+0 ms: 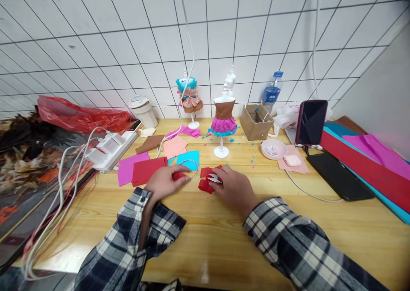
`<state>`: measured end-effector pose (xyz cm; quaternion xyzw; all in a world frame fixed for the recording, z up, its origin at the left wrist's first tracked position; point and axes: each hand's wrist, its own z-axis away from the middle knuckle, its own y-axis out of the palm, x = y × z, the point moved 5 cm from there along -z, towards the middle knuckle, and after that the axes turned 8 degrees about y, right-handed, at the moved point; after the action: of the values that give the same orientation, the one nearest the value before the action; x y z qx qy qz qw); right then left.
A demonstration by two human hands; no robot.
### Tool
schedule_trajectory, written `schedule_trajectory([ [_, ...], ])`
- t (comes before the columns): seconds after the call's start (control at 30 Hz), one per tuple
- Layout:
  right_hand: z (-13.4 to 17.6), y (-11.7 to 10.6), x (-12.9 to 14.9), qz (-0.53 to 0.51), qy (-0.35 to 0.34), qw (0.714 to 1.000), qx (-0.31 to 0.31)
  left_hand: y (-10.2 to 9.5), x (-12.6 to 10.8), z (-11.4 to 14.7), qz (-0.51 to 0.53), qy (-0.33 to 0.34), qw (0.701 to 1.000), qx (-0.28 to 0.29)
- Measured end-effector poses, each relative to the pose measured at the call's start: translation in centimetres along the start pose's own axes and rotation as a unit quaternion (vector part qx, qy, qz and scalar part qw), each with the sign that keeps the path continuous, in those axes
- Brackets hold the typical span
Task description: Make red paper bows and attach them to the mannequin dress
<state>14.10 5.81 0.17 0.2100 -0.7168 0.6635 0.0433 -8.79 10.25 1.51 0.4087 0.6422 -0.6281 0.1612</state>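
Note:
Near the middle of the table, my left hand (165, 182) is closed with thumb and fingers around a small red piece of crepe paper (178, 175). Silver blades of small scissors (214, 178) stick out from my right hand (235, 187), which grips them; their handles are hidden in the palm. Cut red crepe paper pieces (205, 186) lie just under and beside the blades. Behind stands a mini dress form (224, 112) on a white base, with a brown bodice and a magenta skirt edged in blue.
Coloured paper sheets (147, 170) lie to the left, beside a power strip (112, 151). A second dressed form (191, 99), cardboard box (255, 126) and water bottle (271, 92) stand at the back. Rightward are a pink dish (274, 149), a phone (311, 122) and long paper strips (368, 167).

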Motion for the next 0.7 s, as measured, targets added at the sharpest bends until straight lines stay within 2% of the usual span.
schedule_trajectory([
  [0.13, 0.3, -0.1, -0.3, -0.003, -0.051, 0.998, 0.031, 1.0, -0.1, 0.2, -0.108, 0.017, 0.993, 0.043],
  [0.27, -0.6, 0.2, -0.3, 0.012, -0.083, 0.995, 0.051, 1.6, 0.2, -0.2, -0.089, 0.031, 0.995, 0.038],
  [0.43, -3.2, 0.7, 0.0, 0.019, -0.119, 0.990, 0.074, 1.2, 0.7, -0.5, -0.055, 0.029, 0.998, -0.016],
  [0.5, -3.9, 1.0, 0.2, 0.009, -0.124, 0.989, 0.076, 1.2, 0.5, -0.5, -0.048, 0.036, 0.998, -0.016],
  [0.7, -3.2, 1.3, 0.6, -0.025, -0.168, 0.982, 0.082, 2.7, -0.2, -0.5, -0.073, 0.080, 0.991, 0.084],
])
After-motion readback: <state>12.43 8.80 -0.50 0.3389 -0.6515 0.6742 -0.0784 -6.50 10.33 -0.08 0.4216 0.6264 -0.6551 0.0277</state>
